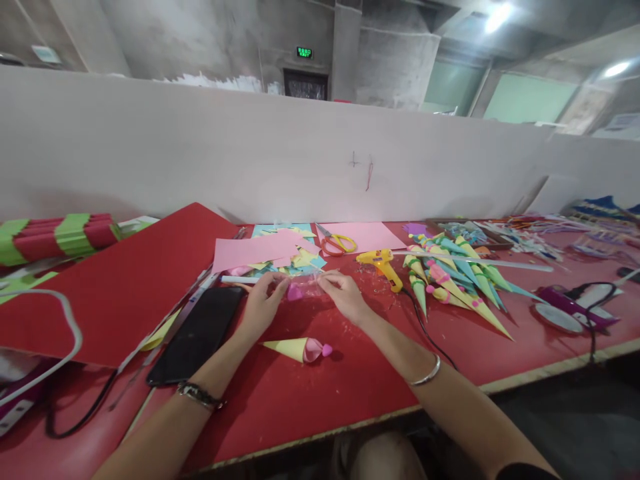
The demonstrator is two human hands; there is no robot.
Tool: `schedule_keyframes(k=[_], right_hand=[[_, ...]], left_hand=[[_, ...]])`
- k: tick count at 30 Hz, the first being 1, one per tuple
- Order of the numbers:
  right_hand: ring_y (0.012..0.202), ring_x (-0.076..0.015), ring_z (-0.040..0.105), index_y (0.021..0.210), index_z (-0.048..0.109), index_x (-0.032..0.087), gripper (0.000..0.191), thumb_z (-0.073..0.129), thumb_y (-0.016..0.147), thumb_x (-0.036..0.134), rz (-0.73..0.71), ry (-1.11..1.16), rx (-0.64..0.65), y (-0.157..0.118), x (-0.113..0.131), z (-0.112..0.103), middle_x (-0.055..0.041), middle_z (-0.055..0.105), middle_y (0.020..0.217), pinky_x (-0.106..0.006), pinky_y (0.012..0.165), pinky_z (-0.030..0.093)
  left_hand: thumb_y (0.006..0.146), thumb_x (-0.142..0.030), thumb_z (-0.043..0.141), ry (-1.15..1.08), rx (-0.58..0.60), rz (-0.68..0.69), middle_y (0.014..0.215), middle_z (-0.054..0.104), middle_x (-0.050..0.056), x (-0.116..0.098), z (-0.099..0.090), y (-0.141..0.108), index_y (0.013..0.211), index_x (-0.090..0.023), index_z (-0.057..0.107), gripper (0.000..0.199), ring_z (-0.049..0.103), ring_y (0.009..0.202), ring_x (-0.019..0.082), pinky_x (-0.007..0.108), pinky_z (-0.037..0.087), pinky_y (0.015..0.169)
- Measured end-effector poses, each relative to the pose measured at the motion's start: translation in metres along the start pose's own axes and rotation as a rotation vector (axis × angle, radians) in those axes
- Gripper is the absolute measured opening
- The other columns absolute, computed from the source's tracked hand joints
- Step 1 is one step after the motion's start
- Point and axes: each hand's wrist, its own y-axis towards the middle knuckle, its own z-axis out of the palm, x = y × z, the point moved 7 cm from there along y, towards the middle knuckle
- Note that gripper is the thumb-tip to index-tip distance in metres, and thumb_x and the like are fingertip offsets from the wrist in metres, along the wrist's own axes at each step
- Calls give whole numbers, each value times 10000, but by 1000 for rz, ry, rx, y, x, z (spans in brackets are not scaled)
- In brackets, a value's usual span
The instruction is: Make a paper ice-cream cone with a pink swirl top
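Note:
My left hand (265, 300) is over the middle of the red table, thumb and fingers pinched together. Opposite it, my right hand (344, 293) is also closed in a pinch. Between them shows a see-through pinkish film (311, 285), with a small magenta piece (295, 292) beside my left fingertips. What exactly each pinch holds is too small to make out. Nearer the table edge lies a yellow paper cone (287, 348) with pink paper in its mouth and a magenta heart-like tip. A yellow hot glue gun (383, 265) rests right of my right hand.
Scissors (336, 241) lie on pink paper sheets (370, 235) at the back. Several finished-looking paper cones (457, 280) are heaped at right. A black phone (200, 333) and large red board (130, 287) lie left. The glue gun's cord (425, 327) trails towards the front edge.

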Motion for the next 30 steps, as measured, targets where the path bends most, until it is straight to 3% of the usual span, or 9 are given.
schedule_keyframes(k=[4,7,14,20,23,26,30], right_hand=[[733,-157,570,771,671,175,249,449,801,285,8,6,40,-1,-2,4,-25,644,752,-280,706,436],[805,-179,578,803,673,180,209,482,775,262,-11,-7,46,-2,-2,4,-32,658,820,-296,748,431],[727,-178,604,819,620,190,279,380,831,331,-16,25,67,-3,-5,9,-27,643,748,-292,648,472],[681,-146,586,757,524,192,92,505,732,279,-23,22,36,-4,-3,9,-7,591,719,-257,640,466],[664,-131,577,755,452,201,146,552,694,289,-19,6,25,-4,-2,8,16,548,695,-240,625,467],[627,-121,560,748,444,199,108,515,717,275,-22,-43,33,-5,0,9,19,540,676,-228,592,455],[558,-113,518,664,478,193,81,471,733,233,-56,-156,74,-8,9,11,27,541,602,-220,554,411]], left_hand=[[744,-381,462,-3,-28,-36,718,541,-5,7,-2,0,742,-183,520,207,514,670,149,262,421,665],[745,-391,456,-6,-40,-58,727,547,-2,11,-2,1,754,-181,524,221,520,663,150,266,428,658],[726,-375,469,-5,-63,-46,708,554,8,12,-4,2,748,-174,528,211,542,703,172,298,439,701],[725,-341,472,1,-55,-8,741,572,18,10,-4,2,746,-174,537,181,552,747,176,314,442,747],[736,-337,467,3,-45,11,715,564,10,11,-3,3,743,-176,536,175,555,726,172,309,452,727],[748,-329,463,8,-40,42,718,555,9,11,-1,2,746,-177,526,164,556,724,167,299,462,706],[745,-335,494,29,-79,109,851,506,28,1,-1,-3,889,-184,465,210,540,801,172,299,474,700]])
